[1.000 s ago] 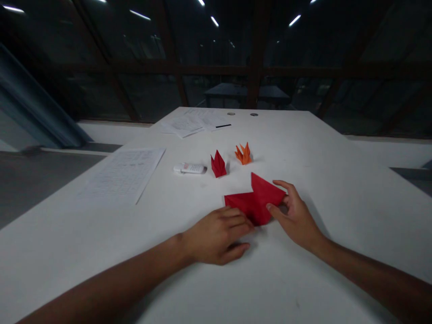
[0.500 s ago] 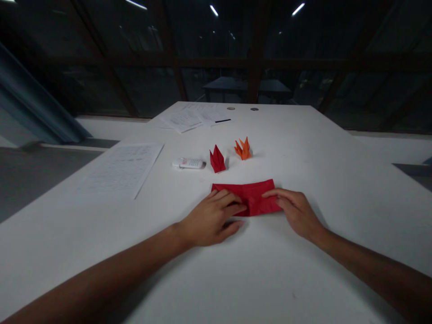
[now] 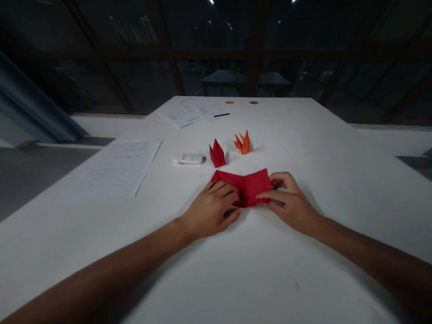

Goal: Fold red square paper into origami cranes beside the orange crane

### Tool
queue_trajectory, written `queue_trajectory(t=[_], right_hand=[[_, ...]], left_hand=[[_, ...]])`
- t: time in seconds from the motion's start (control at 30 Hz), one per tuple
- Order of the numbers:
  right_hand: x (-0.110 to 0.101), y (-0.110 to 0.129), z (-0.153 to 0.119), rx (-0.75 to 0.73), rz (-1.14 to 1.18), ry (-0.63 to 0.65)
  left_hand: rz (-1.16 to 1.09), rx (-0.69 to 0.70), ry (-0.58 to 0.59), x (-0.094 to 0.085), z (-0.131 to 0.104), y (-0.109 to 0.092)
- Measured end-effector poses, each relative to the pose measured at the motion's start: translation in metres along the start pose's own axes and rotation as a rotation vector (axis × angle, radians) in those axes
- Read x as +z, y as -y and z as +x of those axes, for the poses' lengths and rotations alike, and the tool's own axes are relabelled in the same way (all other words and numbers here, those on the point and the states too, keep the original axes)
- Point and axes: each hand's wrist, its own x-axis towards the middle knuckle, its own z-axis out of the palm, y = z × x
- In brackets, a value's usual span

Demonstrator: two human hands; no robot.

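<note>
A folded sheet of red paper [image 3: 251, 184] lies on the white table, creased near its middle, its right part tilted up. My left hand [image 3: 212, 209] rests over the sheet's left part, fingers curled onto it and thumb apart. My right hand [image 3: 292, 202] grips the right end, with fingers in front of and behind the paper. Just beyond the sheet stands a red folded paper figure [image 3: 217, 154], and an orange one [image 3: 243, 143] is behind it to the right.
A white tube-like item [image 3: 188, 159] lies left of the red figure. Printed sheets [image 3: 118, 166] are on the left, more papers [image 3: 185, 112] at the far left with a black pen [image 3: 222, 115]. Two round discs sit near the table's far edge [image 3: 286, 99].
My right hand has taken hold of the red sheet's right end, which has risen and shifted slightly left. My left hand stays on the left part. The view has tilted slightly.
</note>
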Motion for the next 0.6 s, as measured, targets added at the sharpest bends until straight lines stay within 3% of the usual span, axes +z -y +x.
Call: queue_trajectory(t=[0.17, 0.37, 0.6], right_hand=[[-0.002, 0.009, 0.004, 0.017, -0.145, -0.136], [0.001, 0.007, 0.007, -0.04, -0.145, 0.049], [0.011, 0.0, 0.015, 0.251, -0.097, 0.043]], left_hand=[[-0.006, 0.039, -0.021, 0.002, 0.002, -0.002], [-0.017, 0.068, -0.001, 0.005, 0.005, -0.003], [-0.043, 0.105, 0.013, 0.007, 0.003, -0.005]])
